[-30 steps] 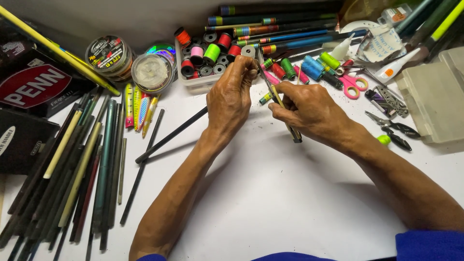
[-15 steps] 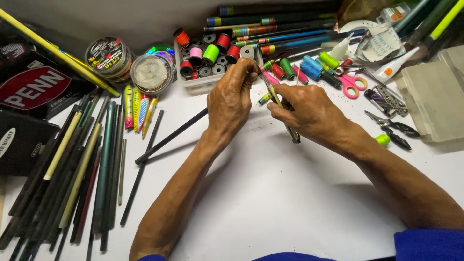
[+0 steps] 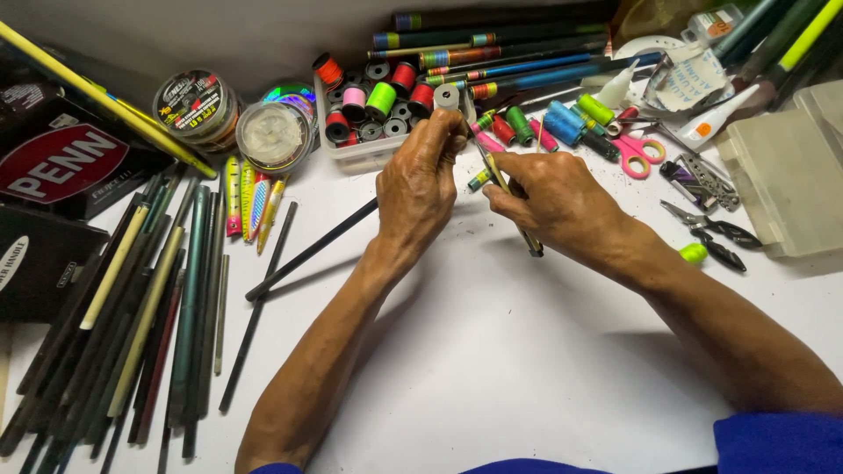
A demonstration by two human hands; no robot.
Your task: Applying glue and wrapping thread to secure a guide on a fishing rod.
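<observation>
My left hand [image 3: 420, 191] is closed around a thin black rod [image 3: 307, 254] that slants down-left across the white table [image 3: 492, 369]. Its fingertips pinch the rod's upper end, just below a grey spool [image 3: 446, 95]. My right hand [image 3: 555, 200] sits close beside it and grips a slim yellowish stick-like tool [image 3: 527, 237]. The tool's upper tip meets the rod between the two hands, and its dark lower end pokes out under the palm. The spot where they meet is mostly hidden by fingers.
A clear tray of coloured thread spools [image 3: 362, 156] stands behind the hands. Pink scissors [image 3: 641, 151], black pliers [image 3: 713, 230] and a clear plastic box [image 3: 790, 175] lie right. Many rod blanks [image 3: 132, 325], fishing lures [image 3: 250, 197], line spools [image 3: 198, 105] and black boxes [image 3: 61, 167] fill the left.
Both hands stay in almost the same place. The right hand's tool has shifted only slightly against the rod tip.
</observation>
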